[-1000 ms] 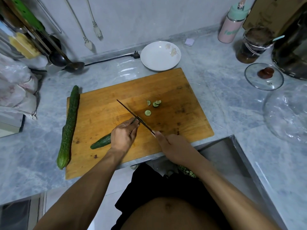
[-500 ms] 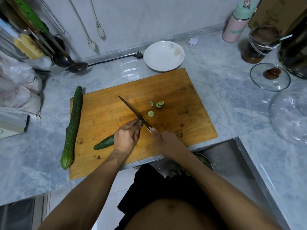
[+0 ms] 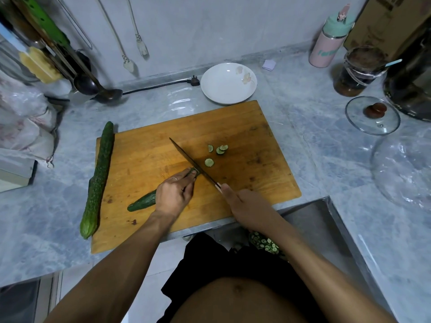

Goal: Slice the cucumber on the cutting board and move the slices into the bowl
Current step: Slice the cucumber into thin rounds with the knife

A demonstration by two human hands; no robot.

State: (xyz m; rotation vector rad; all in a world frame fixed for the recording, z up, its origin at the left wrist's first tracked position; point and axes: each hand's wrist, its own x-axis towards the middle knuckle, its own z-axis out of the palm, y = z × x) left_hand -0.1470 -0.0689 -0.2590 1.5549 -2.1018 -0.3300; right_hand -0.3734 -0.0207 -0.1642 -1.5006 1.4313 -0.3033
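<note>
Right now the left hand (image 3: pixel 173 194) lies curled over the cucumber (image 3: pixel 143 202) near the middle of the cutting board (image 3: pixel 245 127), fingertips bunched down on its cut end, so only the tapered tail shows, poking out toward the lower left of the frame. The right hand (image 3: pixel 247 206) is wrapped round the handle of the knife (image 3: pixel 191 160), whose blade runs up and to the left across the board and meets the cucumber just beside the left fingertips. What matters for the next cut, I'd say, is that the cucumber's long axis runs lower left to upper right, roughly square to the blade, with the uncut length all on the left hand's side; that hand would have to creep back along it to expose more. A few slices (image 3: pixel 218 150) lie scattered just right of the blade, nearer the right hand. The white bowl (image 3: pixel 228 83) sits off the board's top edge, well apart from them, apparently holding nothing yet. A second whole cucumber (image 3: pixel 99 180) lies along the board's left edge.
</note>
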